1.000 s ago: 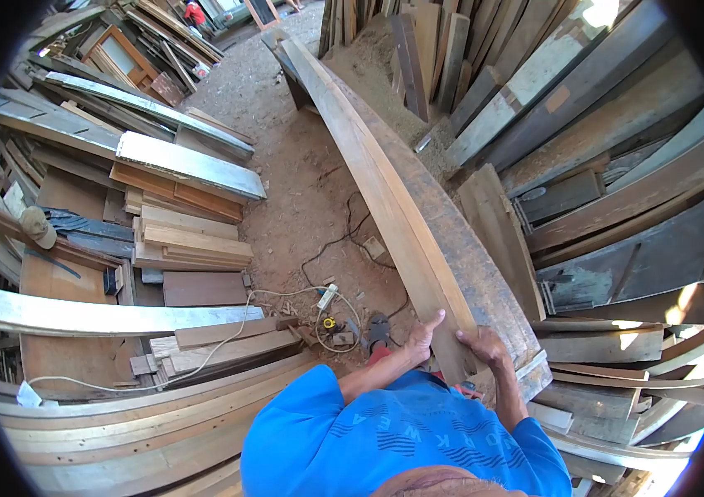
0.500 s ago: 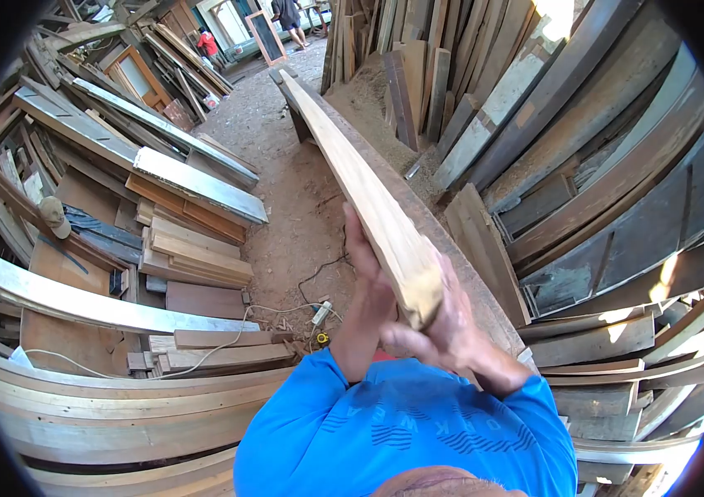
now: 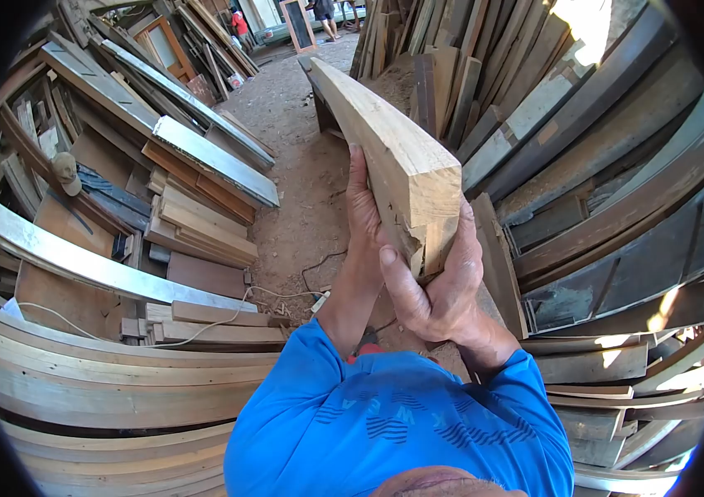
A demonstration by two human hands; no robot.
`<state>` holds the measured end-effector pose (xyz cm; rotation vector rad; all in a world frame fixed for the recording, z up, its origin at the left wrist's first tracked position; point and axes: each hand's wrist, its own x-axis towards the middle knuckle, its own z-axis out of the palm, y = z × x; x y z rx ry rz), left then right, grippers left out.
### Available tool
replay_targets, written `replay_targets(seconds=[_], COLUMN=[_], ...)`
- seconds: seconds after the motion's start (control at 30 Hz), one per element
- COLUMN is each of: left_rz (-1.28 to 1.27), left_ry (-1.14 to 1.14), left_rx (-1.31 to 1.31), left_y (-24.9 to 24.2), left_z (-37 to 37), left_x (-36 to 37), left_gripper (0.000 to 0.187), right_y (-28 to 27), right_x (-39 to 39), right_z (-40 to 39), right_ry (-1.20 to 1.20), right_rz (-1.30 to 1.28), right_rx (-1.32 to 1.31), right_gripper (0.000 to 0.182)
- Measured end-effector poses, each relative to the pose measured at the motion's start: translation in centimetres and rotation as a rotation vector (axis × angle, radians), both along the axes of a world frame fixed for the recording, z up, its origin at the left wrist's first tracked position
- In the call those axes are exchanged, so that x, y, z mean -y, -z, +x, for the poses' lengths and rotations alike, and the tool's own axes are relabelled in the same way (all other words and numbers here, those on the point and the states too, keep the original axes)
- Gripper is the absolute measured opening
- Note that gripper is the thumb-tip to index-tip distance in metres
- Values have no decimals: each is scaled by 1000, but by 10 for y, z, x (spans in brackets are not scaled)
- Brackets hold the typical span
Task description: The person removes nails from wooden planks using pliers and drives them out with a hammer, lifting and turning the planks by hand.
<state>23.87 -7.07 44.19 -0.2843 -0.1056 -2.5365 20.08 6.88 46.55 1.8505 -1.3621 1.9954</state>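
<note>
A long pale wooden beam (image 3: 397, 137) is raised toward me, its squared near end facing the camera. A split or chipped patch shows low on that end. My left hand (image 3: 361, 203) presses along the beam's left side, fingers pointing up it. My right hand (image 3: 450, 290) grips the near end from below and the right, its thumb by the chipped corner. The far end of the beam reaches the far end of a dark wooden bench (image 3: 327, 112), most of which is hidden behind the beam.
Stacked planks (image 3: 203, 228) and a long white board (image 3: 112, 265) lie on the left, with a cap (image 3: 66, 172) nearby. Timber (image 3: 526, 91) leans along the right. A pale cable (image 3: 277, 292) crosses the dirt floor (image 3: 290, 174). A person (image 3: 324, 16) stands far back.
Both hands have lifted the near end of the beam up and toward the camera, so its end face now shows. The view has shifted slightly.
</note>
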Motion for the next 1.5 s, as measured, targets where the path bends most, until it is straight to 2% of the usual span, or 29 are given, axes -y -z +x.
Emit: replay_targets(seconds=[0.13, 0.33, 0.47, 0.53, 0.57, 0.6, 0.7, 0.77, 0.8, 0.83, 0.9, 1.03, 1.1, 1.17, 1.2, 1.3, 1.37, 1.5], left_rz=[-2, -2, -33, -65, -79, -95, -206, -217, -208, -203, -234, -212, -238, -238, -227, -269, -308, -282], left_ry=[47, 23, -64, -98, -114, -86, -72, -123, -130, -135, -64, 36, 42, 12, -15, -77, -85, -74], left_rx=[-142, -87, -19, 107, 173, 159, 134, 149, 151, 149, -22, -321, -346, -320, -285, -182, -173, -174], left_y=[10, 6, 16, 4, -2, -5, -13, -19, -19, -20, -22, -11, 1, 8, 7, -4, -10, -15], left_z=[-2, 4, 8, 21, 30, 36, 52, 52, 51, 49, 45, 30, 21, 13, 7, -4, -9, -12], left_x=[9, 6, 20, 16, 13, 13, 21, 23, 24, 25, 23, 30, 39, 44, 45, 43, 42, 42], left_gripper=[61, 57, 54, 51, 50, 51, 54, 57, 56, 55, 53, 52, 50, 48, 47, 48, 50, 50], right_y=[-1, -2, -2, -19, -31, -25, -1, -2, -20, -16, -8, -13, -13, -4, -4, -19, -34, -35], right_x=[2, 0, 0, 0, -1, 2, -1, 2, -7, -4, 1, 3, 6, 10, 11, 10, 9, 17], right_z=[3, 3, -4, -1, 5, -7, -9, -4, 1, -1, -4, -20, -27, -41, -43, -49, -42, -43], right_ry=[30, 145, -23, -177, -275, -405, -291, -435, -508, -445, -313, -211, -253, -444, -461, -383, -264, -274], right_rz=[-24, -63, 17, 108, 166, 128, 138, -44, -10, 5, 27, 2, -66, -206, -224, -190, -112, -180], right_rx=[-63, -262, -146, 157, 436, 354, 356, 487, 685, 600, 436, 462, 487, 512, 514, 566, 596, 560], right_gripper=[85, 92, 108, 118, 124, 116, 117, 114, 113, 111, 107, 98, 87, 70, 62, 59, 70, 63])
